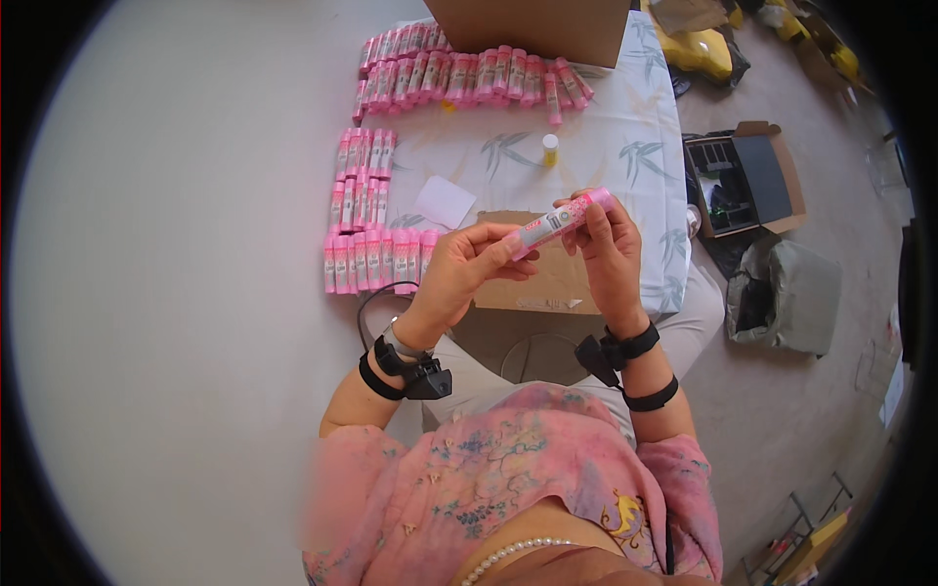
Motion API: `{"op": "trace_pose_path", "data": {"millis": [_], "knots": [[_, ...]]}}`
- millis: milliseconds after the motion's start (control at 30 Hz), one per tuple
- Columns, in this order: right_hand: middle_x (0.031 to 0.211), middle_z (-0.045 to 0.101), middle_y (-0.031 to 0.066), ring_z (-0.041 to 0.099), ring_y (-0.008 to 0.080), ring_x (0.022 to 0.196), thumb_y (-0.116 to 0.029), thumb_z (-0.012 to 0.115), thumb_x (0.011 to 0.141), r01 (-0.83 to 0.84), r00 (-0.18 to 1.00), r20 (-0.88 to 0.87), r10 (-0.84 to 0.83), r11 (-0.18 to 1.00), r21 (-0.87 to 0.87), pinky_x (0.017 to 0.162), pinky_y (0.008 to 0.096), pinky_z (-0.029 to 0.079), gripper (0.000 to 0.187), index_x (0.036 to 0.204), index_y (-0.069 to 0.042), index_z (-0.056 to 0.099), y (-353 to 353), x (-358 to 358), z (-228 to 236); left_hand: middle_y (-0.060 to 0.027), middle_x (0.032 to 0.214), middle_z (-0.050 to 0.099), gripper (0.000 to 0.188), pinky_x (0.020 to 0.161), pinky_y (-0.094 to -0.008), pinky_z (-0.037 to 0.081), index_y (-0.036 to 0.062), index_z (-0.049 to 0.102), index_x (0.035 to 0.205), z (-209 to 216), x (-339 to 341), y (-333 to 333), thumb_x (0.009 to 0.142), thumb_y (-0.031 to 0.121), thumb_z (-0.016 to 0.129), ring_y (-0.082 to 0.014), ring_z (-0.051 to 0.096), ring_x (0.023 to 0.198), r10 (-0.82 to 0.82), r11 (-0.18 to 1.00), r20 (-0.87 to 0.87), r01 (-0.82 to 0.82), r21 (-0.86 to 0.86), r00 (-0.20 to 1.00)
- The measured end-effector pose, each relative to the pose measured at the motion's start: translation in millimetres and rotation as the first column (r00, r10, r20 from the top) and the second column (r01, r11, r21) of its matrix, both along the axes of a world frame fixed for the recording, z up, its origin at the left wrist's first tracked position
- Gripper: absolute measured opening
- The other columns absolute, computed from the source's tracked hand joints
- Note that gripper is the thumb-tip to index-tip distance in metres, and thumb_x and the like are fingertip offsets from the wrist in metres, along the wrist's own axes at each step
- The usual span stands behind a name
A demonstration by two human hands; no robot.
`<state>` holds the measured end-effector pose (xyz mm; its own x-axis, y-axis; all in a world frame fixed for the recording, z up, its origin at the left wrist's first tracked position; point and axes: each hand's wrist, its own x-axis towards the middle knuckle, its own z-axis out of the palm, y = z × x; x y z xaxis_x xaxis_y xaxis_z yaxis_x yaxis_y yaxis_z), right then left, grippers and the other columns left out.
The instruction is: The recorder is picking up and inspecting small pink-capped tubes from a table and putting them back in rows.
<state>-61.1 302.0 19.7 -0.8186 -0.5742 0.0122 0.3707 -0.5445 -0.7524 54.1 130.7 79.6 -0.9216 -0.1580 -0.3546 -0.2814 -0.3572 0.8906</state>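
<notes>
A slim pink tube [555, 226] with a printed label and pink ends is held at a slant between my two hands, above the near part of the table. My left hand [461, 269] pinches its lower left end between thumb and fingers. The fingers of my right hand [614, 256] are closed round the upper right end. Beneath the tube lies a flat piece of brown cardboard [523, 292]. A white paper piece [447, 202] rests beyond my left hand. Farther back, a small yellow container with a white cap [550, 150] stands upright.
Many similar pink tubes [376, 260] lie in rows along the table's left side, with another pile [469, 76] at the back. A large cardboard box [532, 27] stands behind them. On the floor at right are an open box [743, 181] and a grey bag [793, 293].
</notes>
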Motion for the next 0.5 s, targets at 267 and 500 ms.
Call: {"op": "trace_pose_path", "data": {"millis": [267, 500], "knots": [[0.092, 0.071, 0.0074, 0.063, 0.0100, 0.072, -0.024, 0.060, 0.105, 0.061, 0.992, 0.101, -0.072, 0.993, 0.104, 0.064, 0.0256, 0.051, 0.023, 0.106, -0.001, 0.063, -6, 19, 4, -0.0141, 0.114, 0.072, 0.035, 0.089, -0.0313, 0.060, -0.0037, 0.062, 0.132, 2, 17, -3, 0.100, 0.011, 0.065, -0.0197, 0.073, 0.099, 0.017, 0.980, -0.072, -0.031, -0.195, 0.997], [0.086, 0.069, 0.0061, 0.065, 0.0109, 0.070, -0.025, 0.062, 0.104, 0.057, 0.974, 0.207, -0.096, 0.981, 0.183, 0.063, 0.0250, 0.054, 0.023, 0.101, -0.002, 0.063, -11, 21, 5, -0.0124, 0.111, 0.074, 0.038, 0.088, -0.0255, 0.058, -0.0010, 0.063, 0.131, -12, 22, -3, 0.094, -0.002, 0.070, -0.0171, 0.073, 0.099, 0.061, 0.942, -0.123, -0.098, -0.320, 0.990]]}}
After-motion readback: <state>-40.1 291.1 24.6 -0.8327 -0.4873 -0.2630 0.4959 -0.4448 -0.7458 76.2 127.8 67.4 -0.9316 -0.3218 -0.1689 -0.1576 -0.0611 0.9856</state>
